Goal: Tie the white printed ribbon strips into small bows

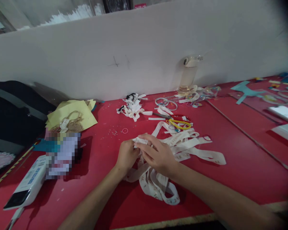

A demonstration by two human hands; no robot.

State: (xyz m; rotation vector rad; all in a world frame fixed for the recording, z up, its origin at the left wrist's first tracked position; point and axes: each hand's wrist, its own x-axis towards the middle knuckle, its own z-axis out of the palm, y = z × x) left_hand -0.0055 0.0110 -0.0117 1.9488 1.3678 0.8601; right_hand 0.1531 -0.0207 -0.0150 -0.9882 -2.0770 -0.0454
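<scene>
Over the middle of the red table, my left hand [129, 155] and my right hand [159, 155] meet around a piece of white printed ribbon [141, 140]. The fingers of both hands are closed on it, and its lower part hangs below them. Long loops of the same ribbon [174, 198] lie under and to the right of my right hand, with faint lettering on them. Just beyond the hands are scissors [180, 124] with yellow handles. A small pile of tied white ribbon pieces [132, 107] sits further back, some with black bands. What my fingertips pinch is partly hidden.
A clear bottle [188, 76] stands by the grey wall. Yellow paper [86, 116] with twine lies left, near a white power bank [28, 182] with a cable and a dark bag [12, 118]. On the right are a phone [284, 113] and teal scraps [247, 89].
</scene>
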